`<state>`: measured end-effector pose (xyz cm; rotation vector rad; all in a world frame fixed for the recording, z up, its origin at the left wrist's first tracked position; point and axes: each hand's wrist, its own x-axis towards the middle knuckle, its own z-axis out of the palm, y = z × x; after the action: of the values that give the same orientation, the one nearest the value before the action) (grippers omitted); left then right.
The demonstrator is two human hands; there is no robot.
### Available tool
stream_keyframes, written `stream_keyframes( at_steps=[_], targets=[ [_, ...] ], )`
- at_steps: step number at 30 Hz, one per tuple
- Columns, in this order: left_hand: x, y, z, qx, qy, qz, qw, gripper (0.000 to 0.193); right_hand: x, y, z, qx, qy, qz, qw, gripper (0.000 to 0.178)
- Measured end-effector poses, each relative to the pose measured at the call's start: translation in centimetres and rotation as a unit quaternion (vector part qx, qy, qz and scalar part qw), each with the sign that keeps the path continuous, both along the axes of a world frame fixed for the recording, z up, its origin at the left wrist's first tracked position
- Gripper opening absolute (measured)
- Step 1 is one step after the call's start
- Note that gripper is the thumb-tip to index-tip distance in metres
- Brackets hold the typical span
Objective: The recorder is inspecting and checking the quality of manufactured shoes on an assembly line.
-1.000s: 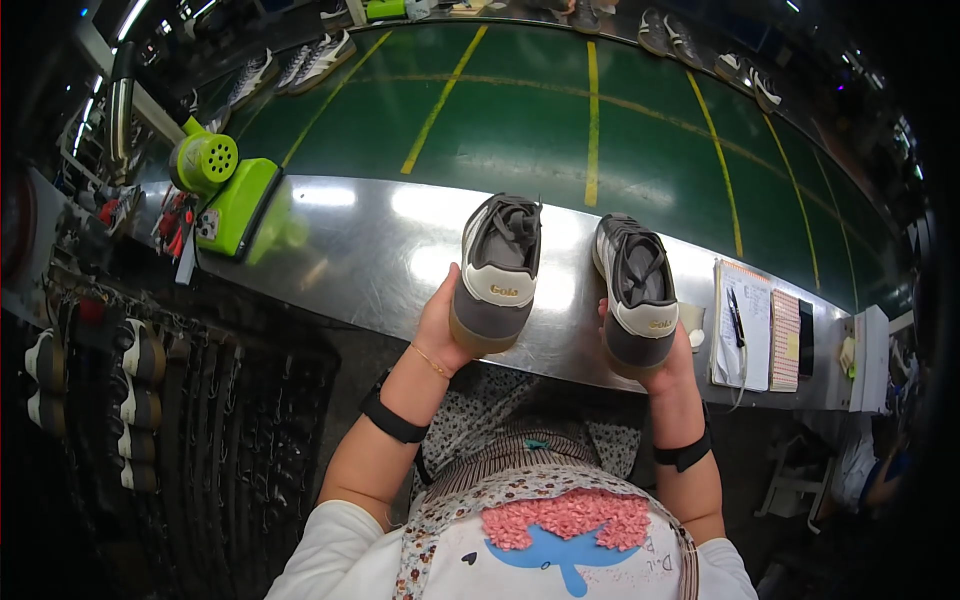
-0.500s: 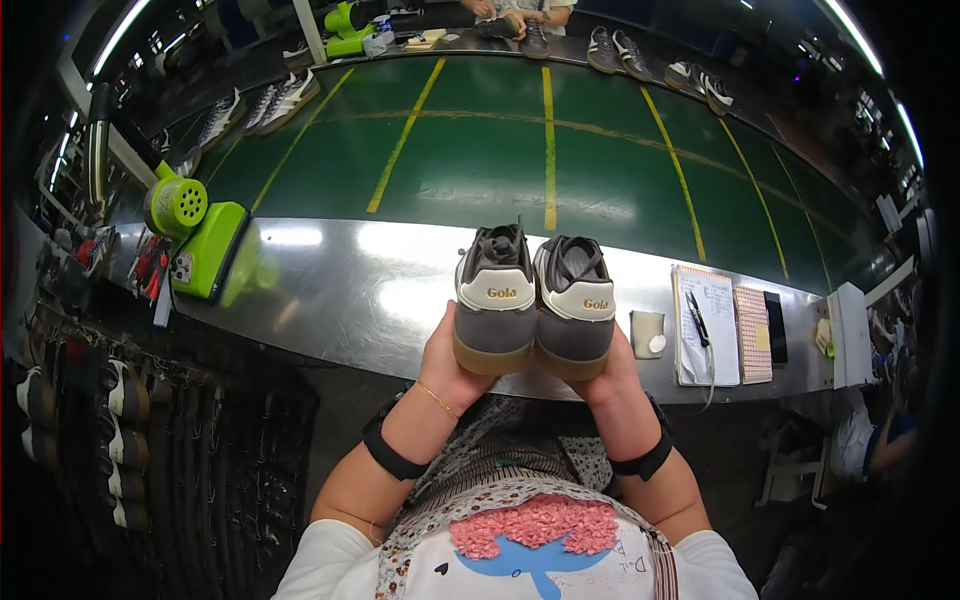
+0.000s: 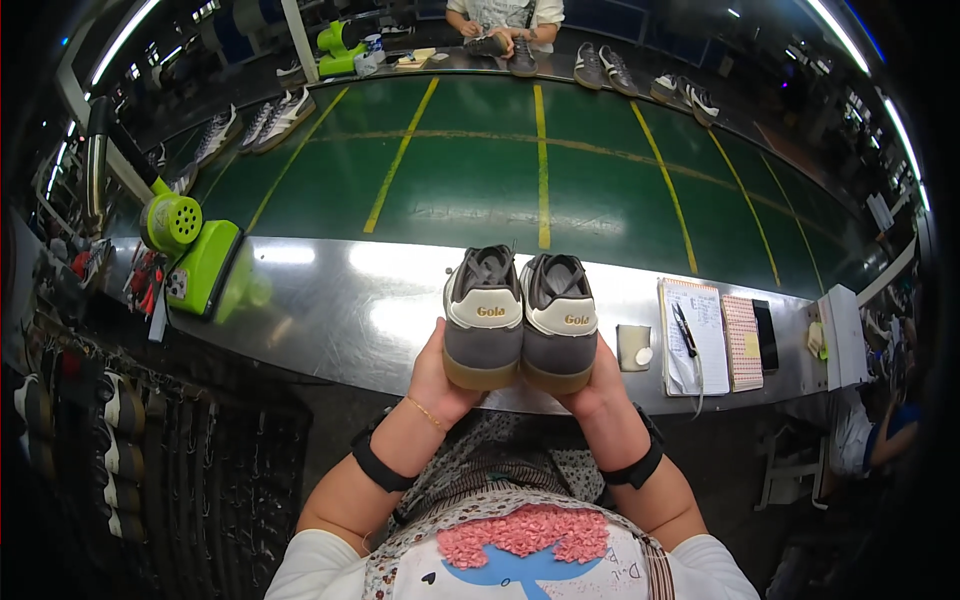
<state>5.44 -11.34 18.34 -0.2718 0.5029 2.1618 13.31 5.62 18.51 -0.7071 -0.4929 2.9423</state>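
Observation:
Two dark grey sneakers with white heel tabs and gum-brown soles are held up side by side, heels toward me, above the near edge of the metal bench. My left hand (image 3: 440,378) is closed round the left sneaker (image 3: 483,325) from its outer side and below. The right sneaker (image 3: 559,325) rests in the grip of my right hand (image 3: 597,378), likewise from outside and beneath. Most fingers are hidden behind the shoes. Grey laces show over the tongues, and the two heels sit almost touching.
Beyond the metal bench (image 3: 320,310) runs a green belt (image 3: 470,170) with yellow lines. At left stands a lime-green machine (image 3: 203,265). Right of my hands lie a grey-beige pad (image 3: 632,348), a notebook (image 3: 697,350) with a pen and a dark phone (image 3: 765,335). Across, a co-worker (image 3: 505,25) handles a shoe.
Both sneakers have tilted a little, showing more of their openings. My view has shifted slightly, so bench and belt sit lower in it. Both hands keep their hold.

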Motion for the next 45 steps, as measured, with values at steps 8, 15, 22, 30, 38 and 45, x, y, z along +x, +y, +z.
stream_keyframes(
  at_steps=[8,15,22,30,38,45],
  targets=[
    [0.0,0.1,0.3,-0.018,0.001,0.003,1.0,0.053,-0.2,0.2,-0.3,-0.017,0.011,0.014,1.0,0.036],
    [-0.3,0.2,-0.4,0.02,0.001,-0.017,1.0,0.053,-0.1,0.0,0.1,-0.027,0.034,0.027,0.999,0.052],
    [-0.4,0.1,-0.4,-0.005,0.007,-0.016,1.0,0.051,-0.3,0.1,-0.5,-0.023,0.031,0.024,0.999,0.047],
    [0.4,0.5,2.5,-0.073,0.019,0.02,0.997,0.05,-0.5,1.7,-4.4,-0.04,0.056,0.018,0.997,0.039],
    [0.3,-0.1,3.7,-0.123,0.112,0.135,0.977,0.051,0.5,1.7,-6.2,0.181,-0.062,0.029,0.981,0.039],
    [-2.6,-3.6,-0.9,-0.092,0.099,0.04,0.99,0.051,0.5,1.6,-4.8,0.265,-0.101,0.097,0.954,0.057]
  ],
)
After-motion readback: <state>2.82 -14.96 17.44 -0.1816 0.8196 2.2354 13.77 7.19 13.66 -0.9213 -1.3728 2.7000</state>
